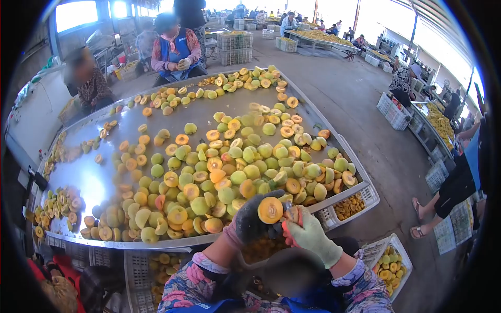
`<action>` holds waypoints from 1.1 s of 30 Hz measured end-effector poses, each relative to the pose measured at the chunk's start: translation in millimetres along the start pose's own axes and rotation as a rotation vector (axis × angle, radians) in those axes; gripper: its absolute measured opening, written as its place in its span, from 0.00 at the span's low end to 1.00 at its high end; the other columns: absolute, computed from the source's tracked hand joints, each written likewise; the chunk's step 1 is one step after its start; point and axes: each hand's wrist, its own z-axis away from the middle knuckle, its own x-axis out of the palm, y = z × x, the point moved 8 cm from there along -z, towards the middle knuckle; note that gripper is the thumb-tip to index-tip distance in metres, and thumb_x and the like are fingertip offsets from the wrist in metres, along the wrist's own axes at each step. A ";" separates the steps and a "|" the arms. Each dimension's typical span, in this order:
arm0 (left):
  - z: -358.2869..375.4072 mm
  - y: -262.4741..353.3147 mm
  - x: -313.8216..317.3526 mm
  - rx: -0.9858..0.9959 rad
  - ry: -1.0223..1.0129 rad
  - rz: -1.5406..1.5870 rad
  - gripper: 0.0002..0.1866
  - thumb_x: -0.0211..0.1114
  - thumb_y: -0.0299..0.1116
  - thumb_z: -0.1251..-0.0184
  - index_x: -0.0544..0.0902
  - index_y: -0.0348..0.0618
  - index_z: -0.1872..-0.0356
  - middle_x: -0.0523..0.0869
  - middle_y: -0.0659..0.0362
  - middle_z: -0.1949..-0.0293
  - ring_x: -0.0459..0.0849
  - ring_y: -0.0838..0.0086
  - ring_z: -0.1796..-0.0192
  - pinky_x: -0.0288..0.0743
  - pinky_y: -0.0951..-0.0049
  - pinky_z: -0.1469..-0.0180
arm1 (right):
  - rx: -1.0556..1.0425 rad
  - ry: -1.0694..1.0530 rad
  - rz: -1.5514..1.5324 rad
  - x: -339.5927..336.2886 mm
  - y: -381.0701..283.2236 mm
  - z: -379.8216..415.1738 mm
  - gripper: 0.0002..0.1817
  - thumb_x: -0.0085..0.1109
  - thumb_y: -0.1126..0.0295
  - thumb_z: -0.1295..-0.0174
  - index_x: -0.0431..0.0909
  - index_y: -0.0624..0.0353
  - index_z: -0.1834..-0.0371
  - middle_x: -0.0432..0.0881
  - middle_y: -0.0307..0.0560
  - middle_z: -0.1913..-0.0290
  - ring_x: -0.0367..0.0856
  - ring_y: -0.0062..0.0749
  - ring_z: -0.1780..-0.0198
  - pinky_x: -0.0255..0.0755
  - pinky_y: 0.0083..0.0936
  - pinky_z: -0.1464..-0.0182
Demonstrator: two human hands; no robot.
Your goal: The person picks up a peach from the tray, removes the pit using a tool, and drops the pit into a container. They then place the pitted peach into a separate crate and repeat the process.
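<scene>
My left hand [247, 218], in a dark glove, grips a peach half [270, 210] with its orange cut face toward me. Close beside it, my right hand [314, 241], in a pale green glove, is closed around a small pitting tool [292, 214]; its tip is near the fruit and its exact shape is partly hidden by the fingers. Both hands are over the near edge of a metal sorting table [209, 110]. Just beyond them lies a large heap of whole and halved yellow-green peaches [239, 177], many with cut faces showing.
A crate of small orange pieces [349, 207] sits at the table's right corner. Peach halves fill a crate [390, 268] at lower right and another crate [136, 284] at lower left. Seated people [180, 47] work across the table; another person [459, 177] stands at right.
</scene>
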 end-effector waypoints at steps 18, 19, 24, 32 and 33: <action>3.3 5.0 -17.6 -0.048 0.204 -0.406 0.22 0.74 0.27 0.49 0.82 0.42 0.50 0.88 0.56 0.59 0.87 0.69 0.57 0.81 0.67 0.51 | -0.433 0.029 0.988 38.4 -23.8 -3.5 0.13 0.60 0.68 0.35 0.72 0.63 0.55 0.81 0.58 0.70 0.85 0.57 0.66 0.79 0.45 0.65; 3.4 2.9 -18.9 -0.051 0.206 -0.401 0.22 0.74 0.27 0.49 0.82 0.42 0.50 0.88 0.56 0.59 0.87 0.69 0.57 0.81 0.67 0.51 | -0.483 0.022 1.022 40.3 -21.6 -4.2 0.13 0.60 0.68 0.36 0.71 0.64 0.54 0.81 0.58 0.71 0.85 0.57 0.67 0.79 0.46 0.66; 1.5 0.4 -21.7 -0.088 0.200 -0.516 0.22 0.76 0.28 0.53 0.83 0.42 0.53 0.88 0.54 0.60 0.89 0.64 0.57 0.81 0.66 0.51 | -0.430 -0.012 0.980 40.7 -24.9 -6.5 0.15 0.61 0.67 0.36 0.71 0.64 0.53 0.82 0.60 0.71 0.85 0.58 0.67 0.79 0.46 0.67; 3.4 -9.1 -31.2 0.087 0.199 -0.586 0.21 0.77 0.32 0.50 0.84 0.41 0.53 0.89 0.54 0.59 0.89 0.61 0.57 0.81 0.66 0.50 | -0.359 -0.023 0.985 40.2 -12.9 -16.0 0.17 0.60 0.66 0.35 0.69 0.65 0.49 0.83 0.62 0.71 0.86 0.59 0.66 0.80 0.46 0.65; 2.0 -10.4 -30.7 0.080 0.141 -0.580 0.21 0.77 0.32 0.50 0.84 0.42 0.53 0.88 0.54 0.59 0.89 0.61 0.57 0.81 0.66 0.50 | -0.337 -0.044 0.974 40.3 -11.3 -17.0 0.18 0.60 0.66 0.36 0.69 0.65 0.49 0.83 0.62 0.70 0.86 0.59 0.66 0.80 0.46 0.64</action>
